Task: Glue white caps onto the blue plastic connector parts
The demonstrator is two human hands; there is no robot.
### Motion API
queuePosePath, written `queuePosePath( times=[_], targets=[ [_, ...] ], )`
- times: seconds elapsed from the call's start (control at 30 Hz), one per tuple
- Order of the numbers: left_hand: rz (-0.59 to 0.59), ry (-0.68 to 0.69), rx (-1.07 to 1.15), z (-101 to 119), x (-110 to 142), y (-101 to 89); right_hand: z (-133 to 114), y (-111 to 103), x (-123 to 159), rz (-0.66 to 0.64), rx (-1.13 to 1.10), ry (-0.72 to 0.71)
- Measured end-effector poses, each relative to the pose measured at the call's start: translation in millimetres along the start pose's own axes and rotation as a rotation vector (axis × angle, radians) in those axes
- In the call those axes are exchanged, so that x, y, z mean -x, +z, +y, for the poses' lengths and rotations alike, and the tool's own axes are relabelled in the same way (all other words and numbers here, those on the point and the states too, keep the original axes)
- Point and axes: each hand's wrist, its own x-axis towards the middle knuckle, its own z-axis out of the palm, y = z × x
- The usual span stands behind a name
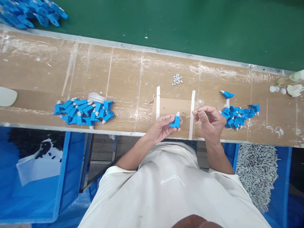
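My left hand pinches a small blue plastic part with a white tip pointing away from me, above a taped-down cardboard piece. To its right, my right hand has its thumb and fingers closed on a thin wooden toothpick, whose end points toward the blue part; the two are apart. Beyond the cardboard lies a little cluster of small grey-white pieces. A pile of similar blue parts sits just right of my right hand, and a larger blue pile lies to the left.
A clear plastic cup lies by the left pile. At the far right stand a cylindrical container and crumpled white material. Blue bins flank me below the bench, one with grey pieces. More blue parts lie on the green surface.
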Motion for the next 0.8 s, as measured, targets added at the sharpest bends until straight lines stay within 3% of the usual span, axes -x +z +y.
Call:
queuePosePath(
  times=[0.13,0.27,0.8],
  targets=[
    [-0.031,0.017,-0.015,-1,1,1.2,-14,11,6,-0.033,0.078,-0.136],
    [-0.029,0.024,-0.045,-2,1,0.6,-10,13,9,-0.085,0.114,-0.24],
    [-0.02,0.012,-0.062,-2,0,-1.8,-1,11,11,-0.175,0.247,-0.263]
  ],
)
